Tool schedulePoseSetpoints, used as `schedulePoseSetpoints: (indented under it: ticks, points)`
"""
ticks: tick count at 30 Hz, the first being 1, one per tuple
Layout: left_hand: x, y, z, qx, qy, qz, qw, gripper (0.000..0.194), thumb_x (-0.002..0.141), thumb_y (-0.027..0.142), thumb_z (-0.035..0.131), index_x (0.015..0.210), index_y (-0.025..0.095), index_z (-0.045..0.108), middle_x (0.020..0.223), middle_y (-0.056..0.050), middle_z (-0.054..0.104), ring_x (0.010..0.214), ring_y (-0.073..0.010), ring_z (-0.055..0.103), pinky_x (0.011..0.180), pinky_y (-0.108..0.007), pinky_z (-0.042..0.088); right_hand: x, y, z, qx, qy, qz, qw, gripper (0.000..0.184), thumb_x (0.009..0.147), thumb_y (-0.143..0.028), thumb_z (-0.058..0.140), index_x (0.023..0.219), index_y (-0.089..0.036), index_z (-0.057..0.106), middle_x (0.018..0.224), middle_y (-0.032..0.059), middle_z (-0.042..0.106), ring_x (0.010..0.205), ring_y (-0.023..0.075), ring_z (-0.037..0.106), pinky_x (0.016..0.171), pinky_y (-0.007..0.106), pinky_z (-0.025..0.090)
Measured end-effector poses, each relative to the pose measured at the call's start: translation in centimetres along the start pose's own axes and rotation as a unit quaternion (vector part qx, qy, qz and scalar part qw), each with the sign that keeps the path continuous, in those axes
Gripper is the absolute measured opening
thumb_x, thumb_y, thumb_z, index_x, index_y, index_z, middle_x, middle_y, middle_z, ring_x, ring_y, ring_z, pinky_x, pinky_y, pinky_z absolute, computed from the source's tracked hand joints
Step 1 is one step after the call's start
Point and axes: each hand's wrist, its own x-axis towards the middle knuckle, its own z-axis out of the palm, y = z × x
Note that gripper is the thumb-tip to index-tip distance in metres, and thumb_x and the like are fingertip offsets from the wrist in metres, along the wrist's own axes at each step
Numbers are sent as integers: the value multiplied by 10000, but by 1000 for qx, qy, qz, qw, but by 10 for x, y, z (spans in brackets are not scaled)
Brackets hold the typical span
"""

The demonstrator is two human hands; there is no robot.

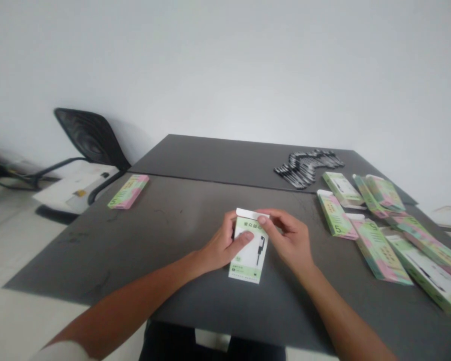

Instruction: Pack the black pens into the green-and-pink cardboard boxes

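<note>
A thin green and white cardboard box (248, 255), printed with a black pen-like picture, is held up over the near part of the table. My left hand (225, 243) grips its left side, thumb across the front. On the upper right edge, my right hand (289, 238) pinches the box near its white top flap (247, 214), the thumb pressed at the flap's base. The other fingers of both hands are partly hidden behind the box. Whether anything is inside it cannot be seen.
Several similar boxes (383, 250) lie in a loose heap at the right. Rows of black and clear pens (308, 168) rest farther back. One pink and green box (129, 191) lies at the left. A black mesh chair (92, 135) stands beyond the left table edge.
</note>
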Motion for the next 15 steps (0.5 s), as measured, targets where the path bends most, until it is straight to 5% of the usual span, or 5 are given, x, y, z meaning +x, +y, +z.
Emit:
schedulePoseSetpoints:
  ticks: [5, 11, 15]
  points:
    - [3, 2, 4, -70, 14, -45, 996, 633, 1027, 506, 683, 1437, 301, 246, 1086, -43, 709, 771, -165, 712, 644, -271, 577, 5, 12, 4, 40, -6, 73, 996, 348, 934, -524, 755, 1061, -205, 808, 812, 36, 794, 626, 155, 686, 545, 256, 521]
    - [4, 9, 6, -116, -2, -82, 990, 895, 986, 482, 744, 1599, 296, 118, 1060, -60, 738, 737, -179, 728, 632, -277, 592, 10, 16, 1, 4, -15, 32, 999, 268, 989, -455, 663, 964, -196, 724, 819, 12, 738, 605, 120, 609, 530, 235, 469]
    - [3, 11, 5, -115, -22, -92, 989, 886, 994, 487, 734, 1644, 308, 158, 1063, -56, 728, 737, -175, 718, 616, -263, 583, 11, 14, -5, -34, -39, -11, 999, 157, 984, -342, 624, 940, -205, 686, 794, -13, 698, 585, 109, 589, 533, 233, 446]
